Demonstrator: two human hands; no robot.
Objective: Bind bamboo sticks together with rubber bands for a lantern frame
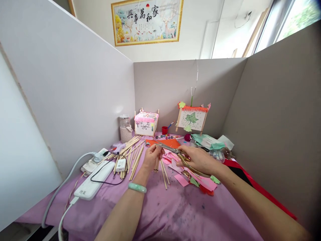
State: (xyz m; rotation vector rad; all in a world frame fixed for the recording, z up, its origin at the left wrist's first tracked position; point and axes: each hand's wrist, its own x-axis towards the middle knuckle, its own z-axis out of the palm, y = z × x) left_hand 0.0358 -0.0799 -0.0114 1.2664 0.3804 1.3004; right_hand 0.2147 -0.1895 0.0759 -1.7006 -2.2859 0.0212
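My left hand (153, 156), with a green bangle on its wrist, is closed around a few short wooden sticks (156, 165) that point down below the fingers. My right hand (197, 159) grips gold-handled scissors (184, 160). Their blades reach left to my left fingertips, where a small piece is too tiny to make out. Orange paper (172, 143) lies behind the blades. Beneath and beside my right hand are pink paper scraps (182, 179), with green and red ones among them. Two loose sticks (164, 174) rest on the purple cloth (173, 207).
Many wooden sticks (136, 160), a white power strip (94, 180) and cables lie at left. Behind stand a lidded jar (125, 129), a decorated paper box (146, 124), a red cup (165, 130) and a leaf-painted lantern (192, 118). Grey panels (175, 83) enclose the table.
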